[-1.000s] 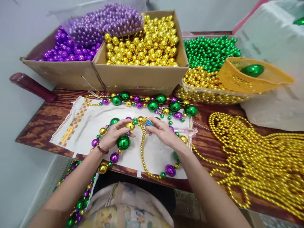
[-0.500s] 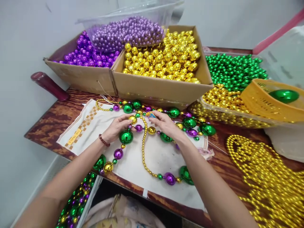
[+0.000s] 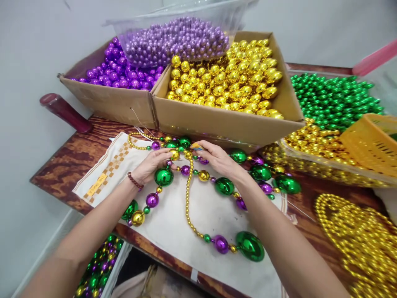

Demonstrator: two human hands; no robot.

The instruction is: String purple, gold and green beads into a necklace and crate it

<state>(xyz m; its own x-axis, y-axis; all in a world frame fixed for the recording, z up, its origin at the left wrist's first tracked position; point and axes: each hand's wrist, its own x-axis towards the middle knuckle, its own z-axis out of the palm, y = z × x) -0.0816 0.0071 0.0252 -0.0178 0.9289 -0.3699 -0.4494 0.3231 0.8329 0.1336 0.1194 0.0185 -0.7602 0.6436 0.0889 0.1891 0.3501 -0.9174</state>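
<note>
My left hand (image 3: 151, 166) pinches a beaded garland at a round gold bead (image 3: 174, 155); a large green bead (image 3: 163, 176) hangs just below the fingers. In my right hand (image 3: 217, 158), close by, is a small yellow-and-blue tool (image 3: 196, 146); its exact kind is not clear. Between the hands, a strand of small gold beads (image 3: 187, 198) runs down to a purple bead (image 3: 221, 244) and a big green bead (image 3: 249, 246). Green, purple and gold beads of the garland lie on a white cloth (image 3: 167, 219), partly hidden by my right forearm.
Behind stand cardboard boxes with purple beads (image 3: 120, 70) and gold beads (image 3: 223, 80), a plastic bag (image 3: 176, 41) on top. On the right are a bin of green beads (image 3: 335, 97), a yellow basket (image 3: 372, 145) and gold strands (image 3: 356, 236). A dark red bottle (image 3: 66, 114) stands left.
The view has shifted, so the boxes and right-side things appear farther right. My left hand keeps its pinch on the garland, and the right still holds the small tool.
</note>
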